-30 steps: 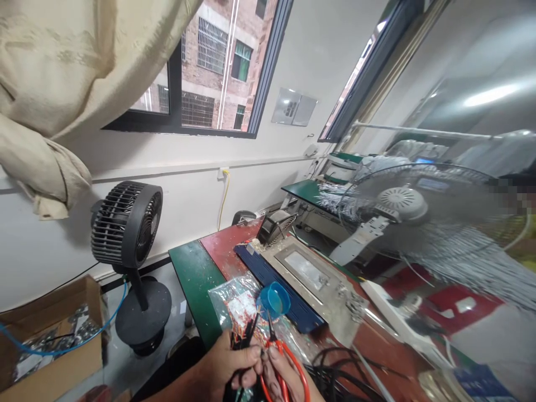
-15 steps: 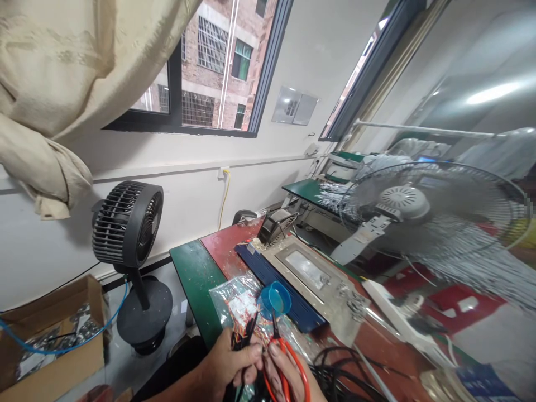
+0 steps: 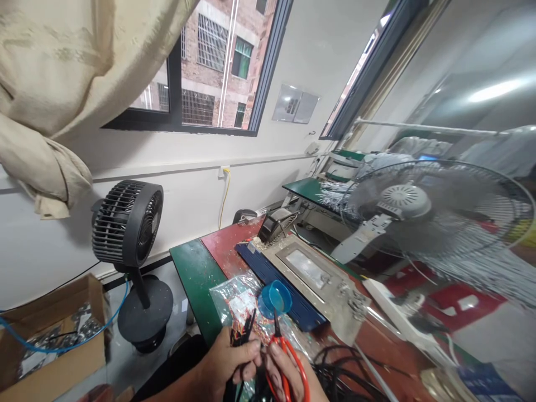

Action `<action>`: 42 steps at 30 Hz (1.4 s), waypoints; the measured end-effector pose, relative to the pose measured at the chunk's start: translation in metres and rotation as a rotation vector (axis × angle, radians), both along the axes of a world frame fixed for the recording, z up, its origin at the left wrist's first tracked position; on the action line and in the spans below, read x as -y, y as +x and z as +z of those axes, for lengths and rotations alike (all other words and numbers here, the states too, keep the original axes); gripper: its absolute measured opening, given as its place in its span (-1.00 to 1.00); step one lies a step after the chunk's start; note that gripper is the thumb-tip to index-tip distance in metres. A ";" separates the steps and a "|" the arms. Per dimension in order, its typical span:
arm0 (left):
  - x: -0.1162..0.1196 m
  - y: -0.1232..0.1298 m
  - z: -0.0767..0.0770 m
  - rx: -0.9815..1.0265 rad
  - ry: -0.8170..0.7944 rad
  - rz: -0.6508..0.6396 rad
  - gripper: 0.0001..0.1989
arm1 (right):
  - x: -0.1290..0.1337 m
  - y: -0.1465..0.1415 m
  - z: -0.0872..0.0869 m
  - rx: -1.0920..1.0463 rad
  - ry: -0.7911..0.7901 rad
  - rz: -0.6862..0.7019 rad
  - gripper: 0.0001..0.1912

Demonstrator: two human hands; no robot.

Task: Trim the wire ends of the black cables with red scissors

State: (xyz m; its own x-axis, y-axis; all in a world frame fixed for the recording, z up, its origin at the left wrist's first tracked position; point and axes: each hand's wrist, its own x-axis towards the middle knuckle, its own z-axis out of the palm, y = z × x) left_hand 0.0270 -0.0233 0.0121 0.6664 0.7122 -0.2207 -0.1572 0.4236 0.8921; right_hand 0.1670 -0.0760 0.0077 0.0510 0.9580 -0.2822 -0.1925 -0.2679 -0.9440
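Observation:
My left hand is closed round a bundle of black wires at the bottom of the view. Close beside it on the right, my right hand holds red-handled scissors, their dark tips pointing up and away. The fingertips of both hands nearly meet; what is between them is too small to make out. Just beyond lies a clear plastic bag with red and yellow wire pieces. A blue round container stands by the bag, past the scissor tips.
A dark blue panel and a beige fixture lie on the red and green table. Black cables are heaped right of my hands. A white power strip and a large fan are at the right. A black fan stands left.

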 end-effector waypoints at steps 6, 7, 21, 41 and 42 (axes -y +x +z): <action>-0.002 -0.001 0.002 0.030 -0.079 -0.077 -0.63 | -0.005 0.003 -0.006 -0.032 -0.020 -0.137 -0.47; -0.002 -0.001 0.003 0.035 -0.095 -0.091 -0.64 | -0.006 0.003 -0.006 -0.054 -0.020 -0.157 -0.49; -0.003 0.000 0.009 -0.003 -0.119 -0.099 -0.65 | -0.003 0.009 0.001 0.076 0.067 -0.108 -0.49; -0.002 0.004 0.001 -0.126 0.005 0.052 -0.65 | -0.005 0.000 -0.001 0.180 -0.013 -0.313 -0.49; -0.002 0.004 0.002 -0.131 0.004 0.053 -0.65 | -0.006 0.002 -0.004 0.178 -0.011 -0.303 -0.50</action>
